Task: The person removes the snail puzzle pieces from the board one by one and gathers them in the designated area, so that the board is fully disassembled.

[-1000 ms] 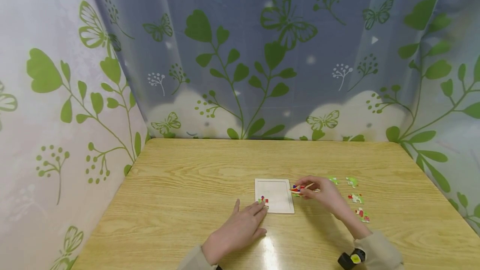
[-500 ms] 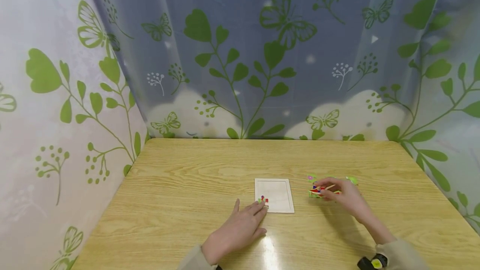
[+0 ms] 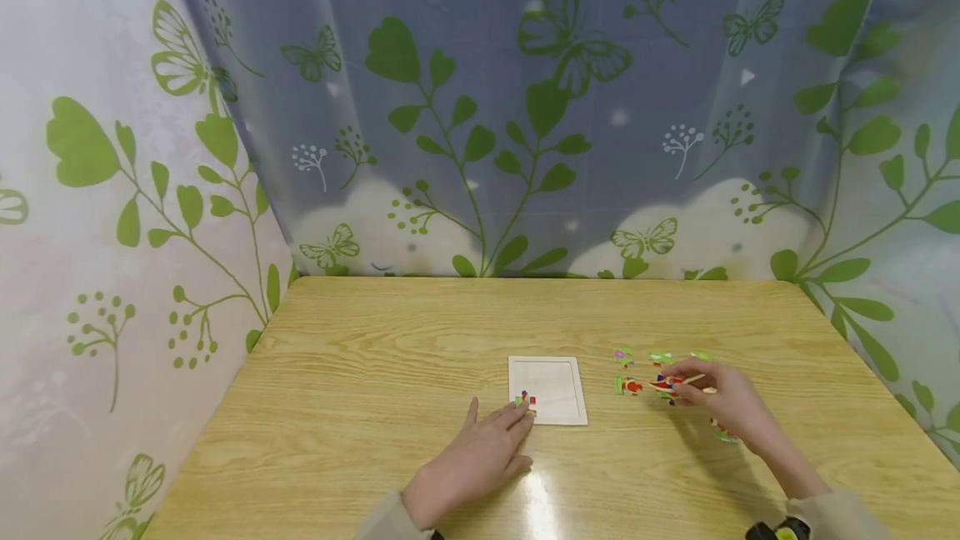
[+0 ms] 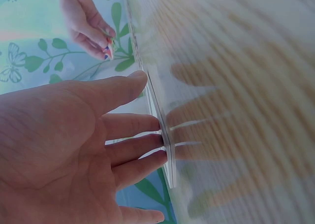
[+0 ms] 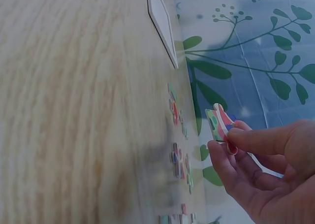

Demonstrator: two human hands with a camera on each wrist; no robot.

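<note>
A white puzzle tray point(image 3: 558, 394) lies flat in the middle of the table. One small puzzle piece point(image 3: 523, 399), red, green and purple, sits at its lower left. Straight fingers of my left hand point(image 3: 478, 457) rest on that corner, partly covering the piece. To the right of the tray, my right hand point(image 3: 727, 402) pinches a colourful puzzle piece point(image 5: 222, 124) between thumb and fingers. It is held tilted above the table, over the loose pieces. In the left wrist view, the left fingertips touch the edge of the tray.
Several loose puzzle pieces lie right of the tray, among them a red and green piece point(image 3: 630, 386), a pink-flowered piece point(image 3: 622, 355) and a piece point(image 3: 723, 432) beside the right wrist. Patterned curtains point(image 3: 480, 107) stand at the table's back and sides.
My right hand has moved right, away from the tray's edge to over the loose pieces, still pinching the puzzle piece. My left hand has stayed on the tray.
</note>
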